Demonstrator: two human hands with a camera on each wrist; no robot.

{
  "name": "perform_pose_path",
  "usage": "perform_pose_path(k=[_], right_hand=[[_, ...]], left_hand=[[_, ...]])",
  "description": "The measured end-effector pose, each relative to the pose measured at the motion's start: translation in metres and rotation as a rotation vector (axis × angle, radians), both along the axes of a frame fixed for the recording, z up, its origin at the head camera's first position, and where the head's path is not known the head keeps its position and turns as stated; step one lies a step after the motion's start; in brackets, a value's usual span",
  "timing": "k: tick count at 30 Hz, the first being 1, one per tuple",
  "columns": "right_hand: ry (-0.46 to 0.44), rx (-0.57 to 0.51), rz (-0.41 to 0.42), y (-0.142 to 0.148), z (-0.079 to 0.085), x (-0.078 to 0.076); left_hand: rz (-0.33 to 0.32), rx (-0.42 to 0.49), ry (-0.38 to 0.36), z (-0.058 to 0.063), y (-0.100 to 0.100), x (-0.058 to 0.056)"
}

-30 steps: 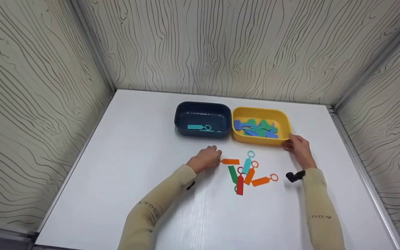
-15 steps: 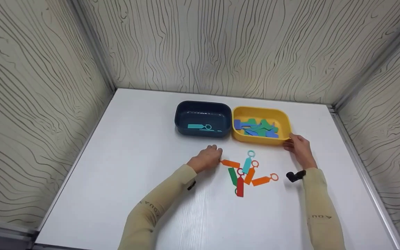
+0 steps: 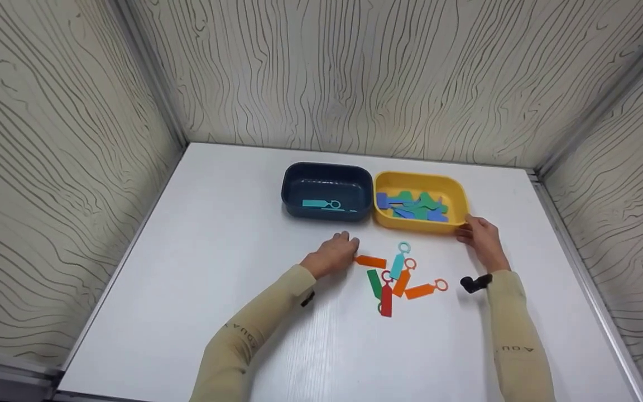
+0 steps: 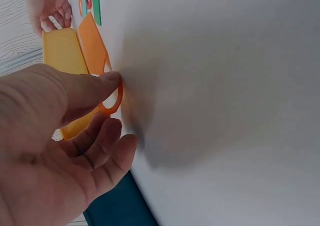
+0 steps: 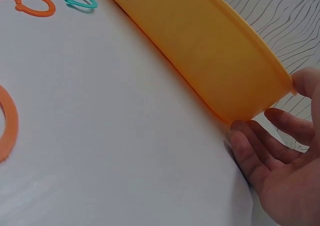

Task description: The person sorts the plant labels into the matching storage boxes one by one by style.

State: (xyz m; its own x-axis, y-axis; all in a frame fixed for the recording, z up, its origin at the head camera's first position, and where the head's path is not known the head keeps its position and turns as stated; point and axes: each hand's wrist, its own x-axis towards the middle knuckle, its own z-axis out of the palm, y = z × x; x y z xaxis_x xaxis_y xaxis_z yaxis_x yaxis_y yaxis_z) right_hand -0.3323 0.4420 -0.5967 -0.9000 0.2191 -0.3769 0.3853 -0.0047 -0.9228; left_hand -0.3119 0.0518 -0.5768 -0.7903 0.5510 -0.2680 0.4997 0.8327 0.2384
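Note:
My left hand [image 3: 331,255] is low over the white table, pinching an orange tag [image 3: 372,261] by its ring end. The left wrist view shows the thumb and curled fingers at that ring [image 4: 116,99]. My right hand [image 3: 483,241] holds the near right corner of a yellow bin [image 3: 419,225], thumb at the rim and fingers below, as the right wrist view [image 5: 287,176] shows. Right of my left hand lie loose tags: a turquoise one [image 3: 397,264], two orange ones [image 3: 401,283], a red one [image 3: 386,300] and a green one [image 3: 374,283] partly under the red.
A dark blue bin [image 3: 327,214] stands left of the yellow bin, touching or nearly so, with a turquoise tag [image 3: 315,204] and other thin pieces inside. Blue and green flat pieces [image 3: 419,207] lie in the yellow bin. Patterned walls [image 3: 332,78] enclose the table's back and sides.
The orange tag in my left hand has tilted, its free end now slightly lower. The red tag has slid a little toward the front. My right hand stays on the yellow bin.

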Motion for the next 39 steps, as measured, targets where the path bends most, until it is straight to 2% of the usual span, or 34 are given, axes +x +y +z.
perform_pose_path(k=[9, 18, 23, 31, 39], right_hand=[[-0.01, -0.009, -0.003, 0.0, 0.0, 0.0], [-0.006, -0.017, -0.026, -0.002, -0.001, -0.001], [-0.032, 0.02, -0.018, -0.002, -0.001, -0.002], [-0.013, 0.018, -0.004, 0.002, 0.002, -0.001], [-0.015, 0.025, 0.003, -0.002, 0.0, -0.001]], left_hand=[[-0.044, 0.036, -0.035, -0.001, -0.001, 0.001], [-0.095, 0.034, 0.033, 0.001, -0.004, -0.006], [-0.071, 0.085, 0.046, 0.012, -0.01, -0.014], [-0.026, 0.163, 0.079, 0.04, -0.019, -0.032], [0.0, 0.247, 0.162, 0.06, -0.036, -0.052]])
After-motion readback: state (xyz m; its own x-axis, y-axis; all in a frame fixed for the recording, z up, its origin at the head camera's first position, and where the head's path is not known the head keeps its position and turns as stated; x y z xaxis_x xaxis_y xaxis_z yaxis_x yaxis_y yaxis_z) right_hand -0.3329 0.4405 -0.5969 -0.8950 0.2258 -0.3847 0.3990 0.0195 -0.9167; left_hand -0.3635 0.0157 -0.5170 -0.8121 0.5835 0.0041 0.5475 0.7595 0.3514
